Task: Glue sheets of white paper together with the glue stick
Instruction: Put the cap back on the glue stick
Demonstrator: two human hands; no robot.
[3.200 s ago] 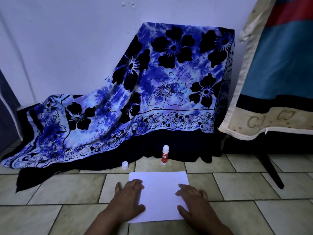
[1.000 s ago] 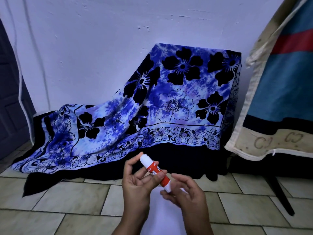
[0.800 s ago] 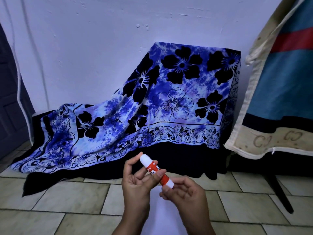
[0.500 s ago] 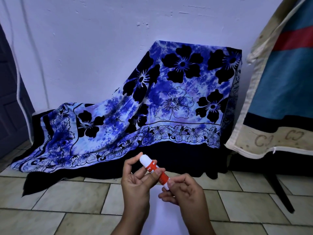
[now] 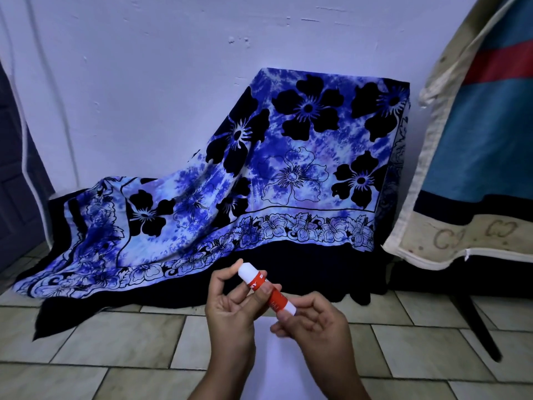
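The red and white glue stick is held up in the air between both hands, tilted with one white end up to the left. My left hand grips its upper part with thumb and fingers. My right hand pinches its lower white end. Below the hands the white paper lies on the tiled floor, mostly hidden behind my wrists. The small white cap seen earlier on the floor is out of sight.
A blue and black flowered cloth drapes over something against the white wall straight ahead. A blue, red and cream padded thing hangs at the right, with a dark leg below it. Beige floor tiles surround the paper.
Earlier both hands pressed flat on the paper while the glue stick stood on the floor. Now both hands hold the stick up; over the last second my right fingers shifted around its lower end.
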